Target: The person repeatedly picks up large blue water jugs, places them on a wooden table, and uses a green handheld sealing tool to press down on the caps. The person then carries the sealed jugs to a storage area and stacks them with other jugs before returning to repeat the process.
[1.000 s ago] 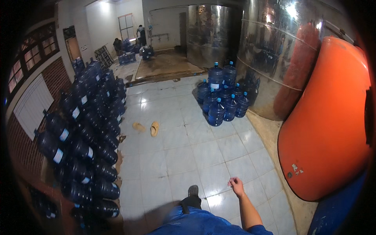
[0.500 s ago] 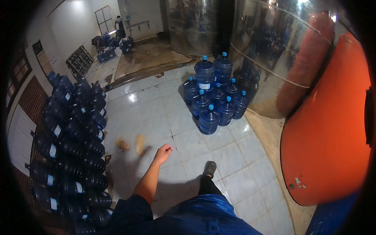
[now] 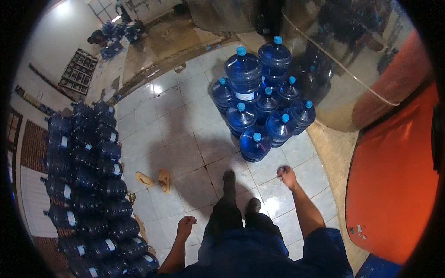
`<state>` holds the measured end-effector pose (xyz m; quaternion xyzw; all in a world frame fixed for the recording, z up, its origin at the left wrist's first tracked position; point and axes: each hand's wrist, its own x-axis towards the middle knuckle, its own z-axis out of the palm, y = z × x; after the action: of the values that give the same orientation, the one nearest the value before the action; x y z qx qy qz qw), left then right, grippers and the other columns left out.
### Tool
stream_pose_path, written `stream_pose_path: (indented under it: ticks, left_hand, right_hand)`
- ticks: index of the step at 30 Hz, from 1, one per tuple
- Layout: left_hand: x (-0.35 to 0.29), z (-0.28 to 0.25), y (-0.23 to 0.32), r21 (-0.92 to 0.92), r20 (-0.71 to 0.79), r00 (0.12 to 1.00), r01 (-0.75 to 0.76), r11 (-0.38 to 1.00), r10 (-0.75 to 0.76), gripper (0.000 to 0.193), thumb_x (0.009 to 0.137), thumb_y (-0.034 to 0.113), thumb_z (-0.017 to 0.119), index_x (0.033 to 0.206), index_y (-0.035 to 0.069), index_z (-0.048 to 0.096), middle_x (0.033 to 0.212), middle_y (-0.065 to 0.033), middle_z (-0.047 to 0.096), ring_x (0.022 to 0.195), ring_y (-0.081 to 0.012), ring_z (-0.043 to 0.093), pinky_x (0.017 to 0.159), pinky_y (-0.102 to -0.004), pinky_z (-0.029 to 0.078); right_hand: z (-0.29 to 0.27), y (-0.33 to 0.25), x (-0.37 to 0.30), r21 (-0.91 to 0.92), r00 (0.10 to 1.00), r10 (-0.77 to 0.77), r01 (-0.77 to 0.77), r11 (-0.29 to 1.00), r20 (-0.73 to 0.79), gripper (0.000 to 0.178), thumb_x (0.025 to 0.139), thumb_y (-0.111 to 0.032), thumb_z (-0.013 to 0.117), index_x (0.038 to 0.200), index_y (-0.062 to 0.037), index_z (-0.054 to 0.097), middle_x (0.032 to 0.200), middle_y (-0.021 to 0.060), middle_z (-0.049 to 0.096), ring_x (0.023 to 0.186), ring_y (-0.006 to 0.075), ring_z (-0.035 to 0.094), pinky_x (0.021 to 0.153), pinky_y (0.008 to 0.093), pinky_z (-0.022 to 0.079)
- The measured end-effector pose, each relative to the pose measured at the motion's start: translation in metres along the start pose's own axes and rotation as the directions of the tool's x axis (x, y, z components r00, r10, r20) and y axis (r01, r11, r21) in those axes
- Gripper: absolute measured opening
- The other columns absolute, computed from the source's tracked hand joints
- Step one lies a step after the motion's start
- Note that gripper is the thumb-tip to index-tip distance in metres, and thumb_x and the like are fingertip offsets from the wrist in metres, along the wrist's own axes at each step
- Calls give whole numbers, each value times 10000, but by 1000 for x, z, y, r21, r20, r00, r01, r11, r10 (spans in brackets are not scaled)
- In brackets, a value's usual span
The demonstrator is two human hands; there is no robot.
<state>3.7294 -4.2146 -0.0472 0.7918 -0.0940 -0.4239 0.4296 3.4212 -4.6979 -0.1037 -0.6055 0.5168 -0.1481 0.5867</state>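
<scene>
Right hand [image 3: 287, 177], left hand [image 3: 187, 222]: empty, fingers loosely curled. Ribbed, translucent blue plastic carboys [image 3: 256, 149] stand at the right hand's eleven o'clock.

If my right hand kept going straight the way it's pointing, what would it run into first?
Most likely the nearest blue bottle, though how high the right hand hangs is hard to judge.

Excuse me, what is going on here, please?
A person in dark clothes is on foot on pale floor tiles. The bare right hand, apparently empty, is nearest the upright blue plastic water bottles with light-blue caps, touching none. The left hand, also seemingly empty, hangs above the tiles. Tan slippers and stacked dark-blue plastic bottles lie farther left.
</scene>
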Motion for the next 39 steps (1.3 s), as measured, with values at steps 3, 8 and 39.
stream_pose_path:
  ticks: [3,8,39]
  left_hand:
    - [83,26,48,11,86,989,-125,992,124,188,947,141,598,1019,-28,637,913,-99,698,865,-158,658,814,-294,519]
    - [250,102,133,175,311,938,-213,961,152,213,961,198,602,1047,7,643,980,-69,699,931,-139,644,833,-296,497]
    - [697,468,-104,-322,492,862,309,895,-121,618,854,545,605,1249,70,588,1131,-99,637,1043,-270,603,907,-441,474]
  right_hand:
    - [33,-32,118,-20,1000,-10,10,1000,-27,346,850,-220,683,1092,15,611,755,127,683,605,180,649,552,315,517]
    - [110,11,279,-656,952,-181,-25,755,-245,517,807,-377,733,1153,-23,581,1079,221,650,913,346,682,785,454,553]
    - [-7,201,222,699,569,442,681,217,-693,381,896,-413,496,831,-41,542,736,121,562,691,284,572,685,412,491]
